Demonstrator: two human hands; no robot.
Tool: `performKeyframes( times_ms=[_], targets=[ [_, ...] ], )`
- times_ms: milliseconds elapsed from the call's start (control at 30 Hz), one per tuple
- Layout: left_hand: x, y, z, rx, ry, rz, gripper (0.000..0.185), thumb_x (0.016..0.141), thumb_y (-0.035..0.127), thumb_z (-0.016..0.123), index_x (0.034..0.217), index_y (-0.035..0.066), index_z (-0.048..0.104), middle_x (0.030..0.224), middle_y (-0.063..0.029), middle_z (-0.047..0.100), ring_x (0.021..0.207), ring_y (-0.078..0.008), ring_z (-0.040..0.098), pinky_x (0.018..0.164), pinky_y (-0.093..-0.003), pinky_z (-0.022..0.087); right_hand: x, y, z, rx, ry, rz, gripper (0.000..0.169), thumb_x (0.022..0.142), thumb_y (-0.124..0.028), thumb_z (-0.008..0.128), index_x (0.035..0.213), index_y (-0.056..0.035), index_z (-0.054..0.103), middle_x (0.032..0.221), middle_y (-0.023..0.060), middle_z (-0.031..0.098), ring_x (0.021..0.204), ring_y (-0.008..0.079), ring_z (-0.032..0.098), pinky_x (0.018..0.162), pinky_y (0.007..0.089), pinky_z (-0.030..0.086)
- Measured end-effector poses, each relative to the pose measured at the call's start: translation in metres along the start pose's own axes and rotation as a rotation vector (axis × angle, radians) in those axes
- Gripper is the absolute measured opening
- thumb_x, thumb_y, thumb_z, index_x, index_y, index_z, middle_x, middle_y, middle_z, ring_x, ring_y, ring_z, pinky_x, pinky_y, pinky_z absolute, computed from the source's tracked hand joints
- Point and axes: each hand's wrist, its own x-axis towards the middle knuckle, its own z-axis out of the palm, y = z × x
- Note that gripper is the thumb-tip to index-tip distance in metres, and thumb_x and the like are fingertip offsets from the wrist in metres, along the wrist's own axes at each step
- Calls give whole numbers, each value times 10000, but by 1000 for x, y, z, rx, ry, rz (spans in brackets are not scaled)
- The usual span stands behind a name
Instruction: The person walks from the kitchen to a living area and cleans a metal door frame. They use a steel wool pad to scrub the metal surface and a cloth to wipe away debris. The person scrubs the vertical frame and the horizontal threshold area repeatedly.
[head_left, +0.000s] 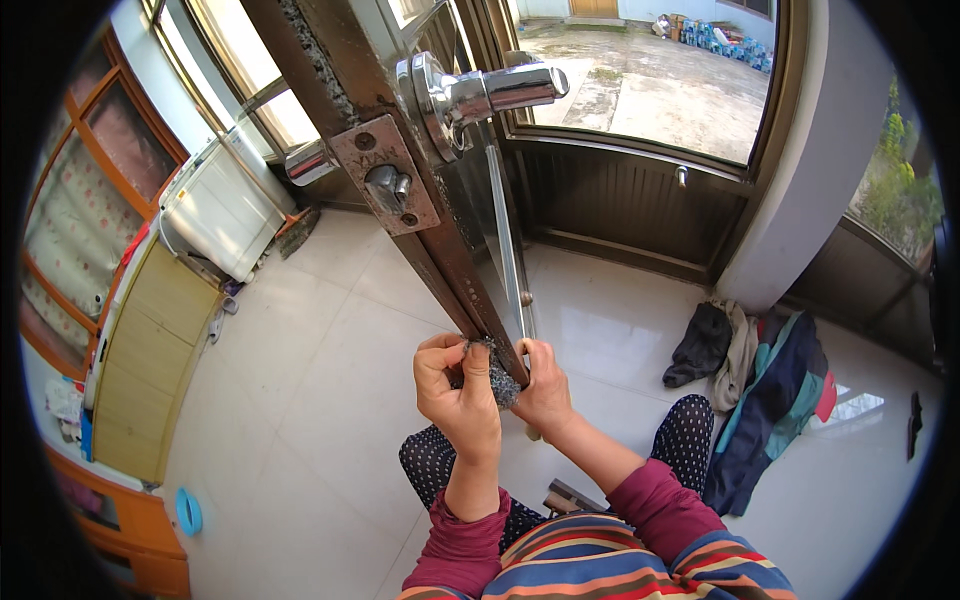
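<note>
My left hand (459, 397) pinches a grey, fuzzy strip, apparently pile weatherstrip, between thumb and forefinger at the door's edge. A clump of the same fuzzy material (504, 384) bulges between my two hands. My right hand (541, 386) curls around the lower edge of the brown metal door (450, 281); its fingertips are partly hidden. Higher up, a rusty latch plate (386, 176) with a protruding bolt is set in that edge. A chrome lever handle (502, 90) sticks out beside it. Near the top, more grey pile (319, 56) lies along the edge.
Clothes (765, 405) lie on the tiled floor at the right. A white appliance (225, 206), a broom (298, 229) and a yellowish cabinet (154, 360) line the left, with a blue basin (188, 511) nearby. A dark-framed door panel (622, 202) stands behind.
</note>
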Motion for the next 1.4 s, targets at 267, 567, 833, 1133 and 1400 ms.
performKeyframes(
  times_ms=[267,567,833,1133,1400],
  targets=[
    [75,57,27,-75,86,314,233,889,132,706,886,40,491,917,-39,563,687,-65,437,611,-197,376,-6,5,5,-23,40,-24,681,614,-109,766,1205,-45,435,1100,158,521,945,354,598,764,432,532],
    [3,1,7,-1,-23,38,199,895,96,688,867,52,496,977,-55,570,807,-87,502,725,-217,424,1,-1,-9,-14,76,-56,648,579,-70,759,1153,-62,457,1049,126,547,933,333,600,739,418,532],
    [53,50,28,-54,-21,155,196,907,79,667,872,44,478,959,-35,548,776,-69,464,711,-197,402,4,1,-9,-39,88,-31,634,606,-103,761,1156,-57,449,1067,137,545,948,344,595,744,427,529],
    [23,16,11,-17,-75,116,197,910,79,663,873,46,472,960,-37,542,789,-78,486,726,-205,424,-1,3,-10,-7,70,-20,634,618,-100,757,1169,-60,445,1093,153,536,974,364,590,775,451,519],
    [11,-4,-5,-19,14,80,229,870,101,717,864,43,495,937,-54,564,711,-73,453,637,-202,398,0,-3,3,9,18,-2,666,610,-105,769,1188,-69,441,1098,144,526,968,358,588,779,441,520]
  ],
)
